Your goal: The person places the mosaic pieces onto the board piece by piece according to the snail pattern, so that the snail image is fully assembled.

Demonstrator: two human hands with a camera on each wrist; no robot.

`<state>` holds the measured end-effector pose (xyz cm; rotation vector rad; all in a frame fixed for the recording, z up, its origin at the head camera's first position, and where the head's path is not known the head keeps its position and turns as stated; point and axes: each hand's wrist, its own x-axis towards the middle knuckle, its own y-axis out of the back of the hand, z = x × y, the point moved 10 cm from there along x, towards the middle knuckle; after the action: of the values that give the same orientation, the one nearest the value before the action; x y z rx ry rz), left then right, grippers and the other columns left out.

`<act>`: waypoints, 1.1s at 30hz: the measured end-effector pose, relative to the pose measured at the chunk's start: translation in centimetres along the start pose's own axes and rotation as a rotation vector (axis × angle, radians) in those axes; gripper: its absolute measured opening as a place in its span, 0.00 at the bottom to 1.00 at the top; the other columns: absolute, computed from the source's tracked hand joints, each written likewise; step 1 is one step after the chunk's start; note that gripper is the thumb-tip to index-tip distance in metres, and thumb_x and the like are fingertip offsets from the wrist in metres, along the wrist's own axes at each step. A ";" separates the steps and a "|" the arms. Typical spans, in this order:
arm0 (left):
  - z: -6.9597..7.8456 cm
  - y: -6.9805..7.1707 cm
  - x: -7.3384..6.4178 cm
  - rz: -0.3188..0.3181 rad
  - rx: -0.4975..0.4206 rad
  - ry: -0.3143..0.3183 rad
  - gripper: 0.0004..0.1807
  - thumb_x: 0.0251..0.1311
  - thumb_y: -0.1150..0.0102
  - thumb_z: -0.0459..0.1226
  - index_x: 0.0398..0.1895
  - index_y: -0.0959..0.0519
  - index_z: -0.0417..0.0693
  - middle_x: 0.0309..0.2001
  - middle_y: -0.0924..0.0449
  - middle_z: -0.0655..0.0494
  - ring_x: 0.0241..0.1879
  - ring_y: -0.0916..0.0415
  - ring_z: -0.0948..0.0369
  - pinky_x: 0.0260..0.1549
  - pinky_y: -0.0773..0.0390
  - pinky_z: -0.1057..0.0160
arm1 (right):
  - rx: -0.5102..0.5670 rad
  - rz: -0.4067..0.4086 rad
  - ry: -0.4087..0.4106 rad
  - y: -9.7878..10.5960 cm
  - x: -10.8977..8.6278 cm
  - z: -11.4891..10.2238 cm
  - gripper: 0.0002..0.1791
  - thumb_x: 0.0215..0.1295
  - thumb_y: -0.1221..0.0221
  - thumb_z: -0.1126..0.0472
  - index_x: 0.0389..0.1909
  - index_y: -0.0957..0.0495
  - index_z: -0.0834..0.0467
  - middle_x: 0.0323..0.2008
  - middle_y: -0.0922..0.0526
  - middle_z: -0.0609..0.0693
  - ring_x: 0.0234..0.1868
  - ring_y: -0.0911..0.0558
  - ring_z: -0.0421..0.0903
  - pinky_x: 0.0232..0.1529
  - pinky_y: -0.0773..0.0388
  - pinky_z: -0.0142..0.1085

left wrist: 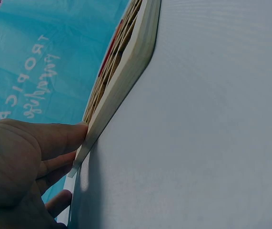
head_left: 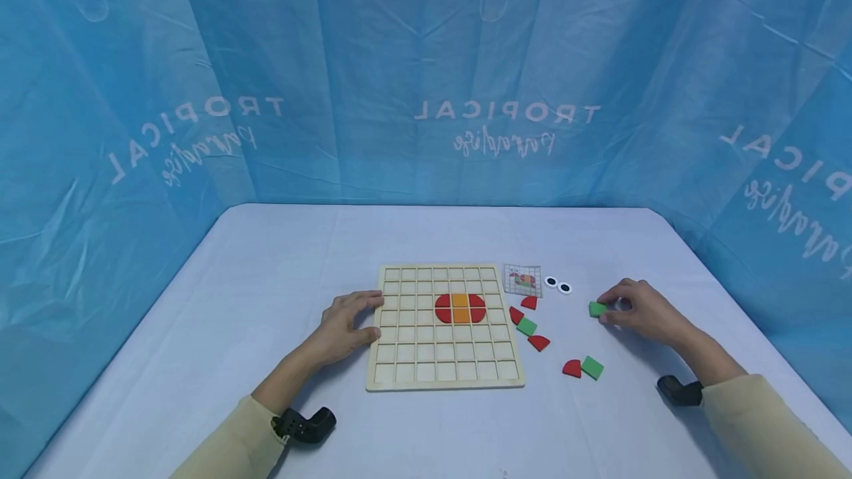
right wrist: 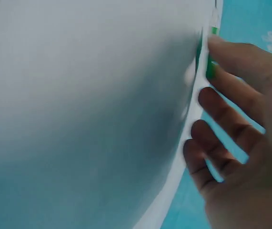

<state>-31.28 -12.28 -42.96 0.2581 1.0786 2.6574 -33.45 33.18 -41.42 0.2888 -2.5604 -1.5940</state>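
Note:
A wooden grid board [head_left: 426, 353] lies on the table, with red quarter-circle pieces [head_left: 477, 301] and orange squares [head_left: 460, 309] forming a rounded shape in its cells. My left hand [head_left: 342, 327] rests at the board's left edge, thumb and fingertips touching the rim; in the left wrist view the thumb [left wrist: 62, 138] lies against the frame [left wrist: 121, 81]. To the right of the board, my right hand [head_left: 644, 310] pinches a green square tile [head_left: 596, 309] between thumb and index finger. In the right wrist view its other fingers [right wrist: 219, 148] are loosely bent, and the tile [right wrist: 211, 69] is partly hidden.
A small picture card [head_left: 522, 280] lies beside the board's upper right corner, near two eye discs [head_left: 564, 288]. Loose red quarter-circles [head_left: 539, 343] and green squares [head_left: 592, 367] lie between board and right hand. Blue printed cloth [head_left: 373, 58] hangs around the table.

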 end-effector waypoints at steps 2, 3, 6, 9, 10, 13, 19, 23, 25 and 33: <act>0.1 0.0 0.0 0.002 0.003 -0.008 0.29 0.55 0.37 0.38 0.62 0.30 0.43 0.68 0.36 0.49 0.68 0.48 0.44 0.65 0.54 0.37 | 0.001 0.015 0.018 0.2 -0.1 -0.9 0.16 0.53 0.33 0.57 0.44 0.17 0.56 0.41 0.19 0.51 0.44 0.27 0.48 0.41 0.26 0.37; 0.1 0.0 0.0 0.001 0.001 -0.010 0.29 0.55 0.37 0.38 0.62 0.30 0.43 0.68 0.36 0.49 0.68 0.48 0.44 0.65 0.54 0.37 | 0.004 0.018 0.030 0.3 -0.1 -1.6 0.16 0.54 0.33 0.57 0.44 0.17 0.55 0.41 0.19 0.51 0.45 0.26 0.49 0.42 0.25 0.38; 0.1 0.1 0.0 0.000 -0.004 -0.018 0.29 0.55 0.37 0.38 0.62 0.30 0.42 0.68 0.36 0.49 0.68 0.49 0.43 0.64 0.54 0.36 | 0.021 0.027 0.059 0.5 -0.1 -3.8 0.15 0.54 0.33 0.57 0.44 0.17 0.54 0.41 0.20 0.51 0.47 0.27 0.50 0.42 0.25 0.39; 0.1 0.0 0.0 -0.003 -0.010 -0.014 0.29 0.56 0.37 0.38 0.62 0.30 0.43 0.68 0.36 0.49 0.69 0.49 0.43 0.65 0.55 0.36 | 0.036 0.032 0.069 0.3 0.0 -6.0 0.15 0.54 0.33 0.59 0.44 0.17 0.54 0.41 0.20 0.51 0.47 0.27 0.52 0.43 0.23 0.43; 0.0 0.0 0.0 -0.003 -0.010 -0.010 0.29 0.56 0.37 0.38 0.62 0.30 0.43 0.68 0.36 0.49 0.69 0.49 0.44 0.65 0.55 0.37 | 0.041 0.033 0.071 0.2 0.0 -6.8 0.15 0.53 0.33 0.59 0.43 0.17 0.54 0.41 0.20 0.50 0.47 0.27 0.52 0.45 0.22 0.45; -0.1 -0.1 0.0 -0.004 -0.011 0.002 0.29 0.56 0.37 0.37 0.62 0.30 0.44 0.69 0.37 0.50 0.69 0.49 0.44 0.65 0.55 0.37 | 0.051 0.034 0.074 -0.4 0.1 -8.9 0.15 0.53 0.33 0.61 0.44 0.17 0.54 0.41 0.20 0.51 0.48 0.27 0.52 0.47 0.22 0.50; 0.0 -0.1 0.0 -0.003 -0.010 0.002 0.29 0.56 0.37 0.38 0.62 0.29 0.44 0.69 0.37 0.51 0.69 0.49 0.45 0.65 0.55 0.37 | 0.068 0.022 0.097 -2.2 0.4 -12.8 0.15 0.52 0.32 0.59 0.43 0.17 0.52 0.43 0.21 0.51 0.47 0.28 0.50 0.42 0.22 0.42; -0.1 0.0 -0.1 -0.003 -0.004 0.015 0.29 0.56 0.37 0.38 0.62 0.30 0.45 0.69 0.37 0.51 0.69 0.50 0.45 0.65 0.55 0.37 | 0.075 0.021 0.119 -3.6 0.7 -15.1 0.14 0.52 0.32 0.57 0.42 0.17 0.49 0.49 0.20 0.52 0.55 0.28 0.53 0.47 0.21 0.46; -0.1 -0.1 -0.1 -0.004 0.001 0.023 0.29 0.56 0.38 0.38 0.62 0.30 0.45 0.69 0.37 0.51 0.69 0.50 0.46 0.65 0.55 0.38 | 0.082 0.028 0.135 -4.1 0.9 -16.2 0.15 0.52 0.32 0.56 0.42 0.17 0.49 0.49 0.20 0.51 0.58 0.29 0.53 0.50 0.22 0.49; -0.1 0.0 0.0 -0.002 0.004 0.024 0.29 0.56 0.38 0.37 0.62 0.30 0.46 0.69 0.37 0.51 0.69 0.49 0.46 0.65 0.54 0.38 | 0.081 0.058 0.196 -6.2 1.9 -19.4 0.13 0.49 0.30 0.57 0.38 0.16 0.49 0.37 0.20 0.42 0.45 0.27 0.43 0.50 0.27 0.43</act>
<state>-31.27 -12.30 -43.04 0.2257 1.0911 2.6635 -30.90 13.06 -38.41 0.3558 -2.4636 -1.3718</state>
